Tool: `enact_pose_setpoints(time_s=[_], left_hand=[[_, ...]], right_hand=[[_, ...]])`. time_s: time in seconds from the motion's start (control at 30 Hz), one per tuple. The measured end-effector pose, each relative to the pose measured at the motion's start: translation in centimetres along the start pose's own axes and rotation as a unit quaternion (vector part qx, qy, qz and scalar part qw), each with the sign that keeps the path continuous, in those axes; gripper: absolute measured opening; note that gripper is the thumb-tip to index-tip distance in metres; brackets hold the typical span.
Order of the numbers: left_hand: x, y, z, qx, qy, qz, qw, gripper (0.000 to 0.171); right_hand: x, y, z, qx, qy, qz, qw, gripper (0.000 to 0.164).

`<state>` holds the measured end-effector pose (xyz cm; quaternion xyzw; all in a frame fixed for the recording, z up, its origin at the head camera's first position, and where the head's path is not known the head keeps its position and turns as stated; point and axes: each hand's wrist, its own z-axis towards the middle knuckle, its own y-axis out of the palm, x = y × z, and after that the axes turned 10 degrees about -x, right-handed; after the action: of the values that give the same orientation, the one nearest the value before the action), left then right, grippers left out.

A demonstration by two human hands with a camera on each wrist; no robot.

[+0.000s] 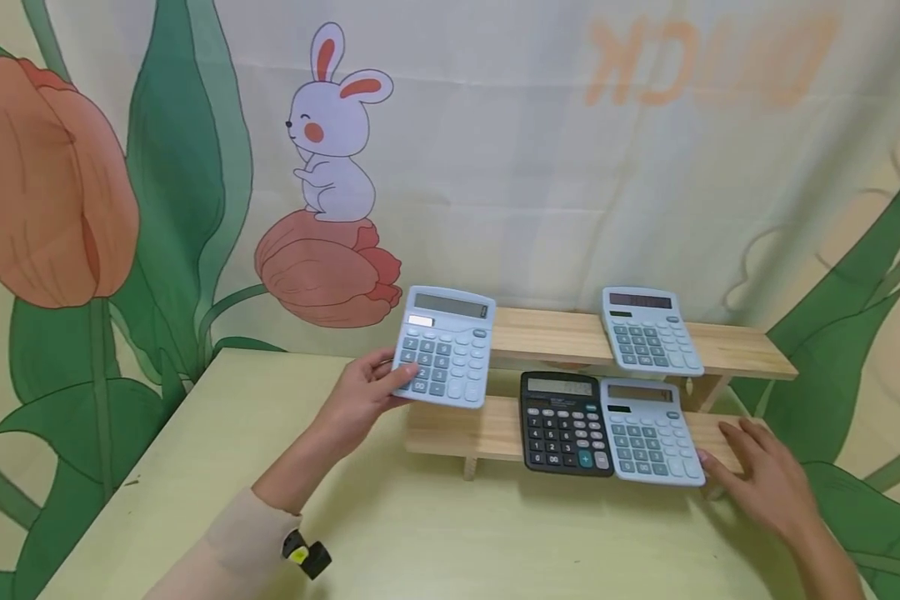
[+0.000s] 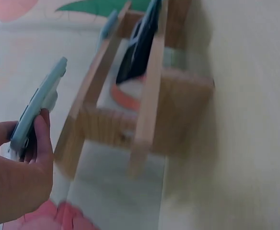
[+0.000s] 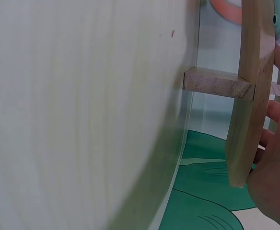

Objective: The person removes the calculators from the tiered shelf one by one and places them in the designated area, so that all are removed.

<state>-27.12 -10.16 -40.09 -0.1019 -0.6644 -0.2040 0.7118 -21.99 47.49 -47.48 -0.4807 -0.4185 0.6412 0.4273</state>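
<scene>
My left hand (image 1: 360, 392) holds a light blue calculator (image 1: 457, 358) by its lower left edge, thumb on the keys and fingers behind. It is raised in front of the left end of a two-tier wooden shelf. In the left wrist view, this calculator (image 2: 39, 105) appears edge-on, apart from the boards. My right hand (image 1: 768, 475) rests at the right end of the lower board (image 1: 712, 429), its thumb touching the edge of a second blue calculator (image 1: 652, 433). That one leans on the lower tier beside a black calculator (image 1: 566, 425).
A third blue calculator (image 1: 648, 329) leans on the upper board (image 1: 547, 333), towards the right. The shelf stands on a pale table (image 1: 450, 533) against a printed curtain (image 1: 510, 183) with a rabbit and tulips.
</scene>
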Motion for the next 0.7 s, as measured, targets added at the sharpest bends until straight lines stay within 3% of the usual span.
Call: enact_pose_setpoints(time_s=[0.33,0.5,0.7], left_hand=[[0.0,-10.5,-5.9,0.056,-0.040,0.091,0.9935,0.061],[-1.0,-14.2,-7.5,0.086,-0.066,0.120,0.9868,0.064],[-2.7,-17.3,-8.3,0.116,-0.092,0.147,0.9780,0.063]], right_hand=[[-0.1,0.4,0.1,0.009,-0.005,0.000,1.000,0.069],[0.2,0.3,0.3,0.009,-0.007,0.000,1.000,0.070],[0.0,0.2,0.2,0.004,-0.004,-0.003,1.000,0.071]])
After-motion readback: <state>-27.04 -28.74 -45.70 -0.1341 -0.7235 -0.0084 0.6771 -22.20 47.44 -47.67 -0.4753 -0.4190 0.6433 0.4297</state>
